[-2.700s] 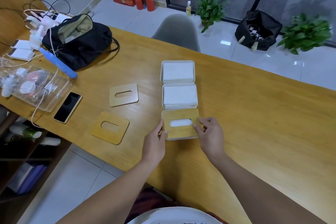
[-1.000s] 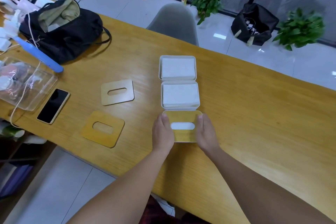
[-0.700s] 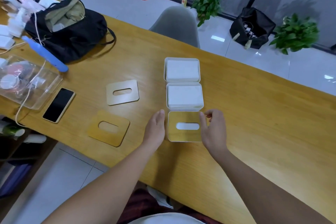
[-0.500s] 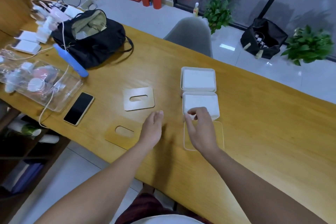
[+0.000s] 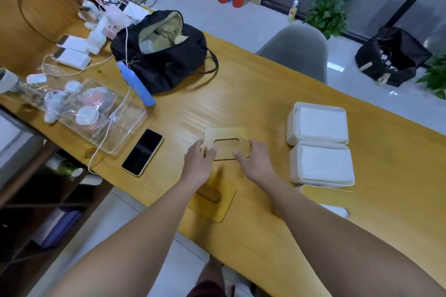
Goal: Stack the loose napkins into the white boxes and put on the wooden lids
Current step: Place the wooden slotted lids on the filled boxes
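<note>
Both hands, left (image 5: 198,161) and right (image 5: 254,161), pinch the near edge of a lid (image 5: 226,143) on the surface, left of the boxes (image 5: 321,164); thin, stiff, light, it seems best gripped at opposite edges.

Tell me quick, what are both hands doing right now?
Left hand: fingers pinch the left edge of the wooden lid.
Right hand: fingers on the lid's right edge; whether it grips cannot be told.
</note>
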Tool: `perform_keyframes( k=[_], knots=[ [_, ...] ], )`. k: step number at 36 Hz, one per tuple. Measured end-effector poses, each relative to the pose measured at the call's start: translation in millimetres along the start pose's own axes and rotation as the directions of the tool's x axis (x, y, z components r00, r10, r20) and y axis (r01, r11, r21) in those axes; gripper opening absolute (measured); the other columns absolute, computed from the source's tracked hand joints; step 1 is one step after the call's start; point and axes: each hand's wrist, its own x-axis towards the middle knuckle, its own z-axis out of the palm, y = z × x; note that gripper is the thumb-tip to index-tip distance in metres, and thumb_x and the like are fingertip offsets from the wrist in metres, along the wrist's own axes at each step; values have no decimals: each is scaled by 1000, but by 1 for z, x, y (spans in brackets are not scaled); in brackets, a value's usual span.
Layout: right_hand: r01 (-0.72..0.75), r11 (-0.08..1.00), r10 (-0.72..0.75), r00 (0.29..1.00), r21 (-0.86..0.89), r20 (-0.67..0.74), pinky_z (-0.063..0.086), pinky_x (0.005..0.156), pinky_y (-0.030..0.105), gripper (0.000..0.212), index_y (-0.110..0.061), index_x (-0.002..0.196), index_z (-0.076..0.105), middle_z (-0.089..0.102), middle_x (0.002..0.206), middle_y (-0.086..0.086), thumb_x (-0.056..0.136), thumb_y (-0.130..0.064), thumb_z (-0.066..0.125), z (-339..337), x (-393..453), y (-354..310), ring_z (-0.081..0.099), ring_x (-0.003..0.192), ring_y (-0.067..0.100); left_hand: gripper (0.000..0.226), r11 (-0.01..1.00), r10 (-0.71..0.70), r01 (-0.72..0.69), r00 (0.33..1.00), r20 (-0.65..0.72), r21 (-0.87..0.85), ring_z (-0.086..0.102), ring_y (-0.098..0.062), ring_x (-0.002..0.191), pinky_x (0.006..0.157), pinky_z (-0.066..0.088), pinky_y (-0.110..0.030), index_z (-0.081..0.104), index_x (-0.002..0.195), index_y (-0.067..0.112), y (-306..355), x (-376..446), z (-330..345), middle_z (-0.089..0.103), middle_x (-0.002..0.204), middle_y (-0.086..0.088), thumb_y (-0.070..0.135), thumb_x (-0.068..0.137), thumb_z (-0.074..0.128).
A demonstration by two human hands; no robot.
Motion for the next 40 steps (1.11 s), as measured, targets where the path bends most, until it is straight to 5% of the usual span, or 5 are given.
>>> perform_keyframes(
  k=[6,20,28,36,40],
  knots=[
    [-153,985,155,988,-73,19,38,121,48,75,-13,149,49,44,151,16,93,-55,77,-9,-9,-47,40,146,37,67,1000,-27,27,997,65,3,31,-29,159,121,39,-46,29,169,26,-1,16,-2,32,171,-5,51,111,53],
    [-158,986,156,987,49,47,34,125,45,89,-16,164,37,36,159,14,92,-41,83,-5,-8,-41,34,151,33,84,987,-45,62,992,116,-150,45,-20,148,102,53,-34,24,169,42,6,15,0,35,171,9,2,104,60],
    [-91,952,122,989,291,-89,48,98,30,52,-19,141,53,58,126,-6,99,-38,77,-40,-39,-33,59,117,13,70,969,30,-23,999,23,-246,54,-8,138,104,60,-44,53,148,47,25,-20,-6,51,151,15,-4,100,55],
    [14,942,66,972,336,-225,48,74,19,29,-24,124,48,65,103,-10,105,-29,69,-114,-75,-10,66,93,6,53,902,165,-110,981,99,-418,66,-8,119,74,53,-16,72,123,45,82,-85,33,71,132,10,0,98,62],
    [8,920,84,973,392,-217,63,73,44,36,-31,136,46,69,106,-10,106,-28,66,-151,-91,19,73,92,18,64,900,208,-153,974,93,-409,70,-13,113,73,55,-12,72,111,47,105,-102,69,76,123,5,-12,95,53]
  ],
)
